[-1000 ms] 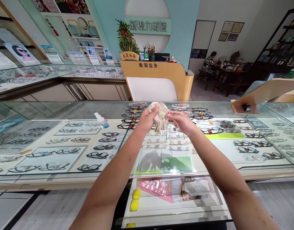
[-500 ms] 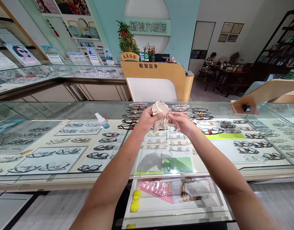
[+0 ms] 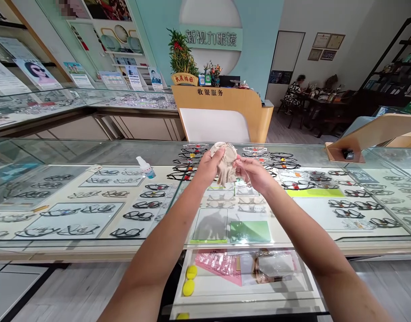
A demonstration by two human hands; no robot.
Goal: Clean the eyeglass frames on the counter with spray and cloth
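Above the glass counter, my left hand point(image 3: 210, 164) pinches a cream cleaning cloth point(image 3: 227, 172) with its thumb across the front. The cloth is folded over one rim of a pair of thin-framed eyeglasses point(image 3: 248, 174), most of which is hidden. My right hand point(image 3: 254, 172) is closed on the other side of these eyeglasses, fingertips touching the cloth's right edge. A thin temple shows beside the right fingers. To the left on the counter stands a white spray bottle point(image 3: 146, 167) with a blue label, tilted in view.
Rows of eyeglasses point(image 3: 138, 215) lie in the glass display counter point(image 3: 91, 248). Below, an open drawer point(image 3: 218, 300) holds yellow round cases point(image 3: 188, 287) and a pink packet point(image 3: 220, 264). A wooden-framed mirror point(image 3: 376, 132) stands right. A person point(image 3: 294, 91) sits far back.
My left thumb has shifted on the cloth, which now covers more of the rim and hangs differently. The right hand keeps its hold. The view has moved slightly.
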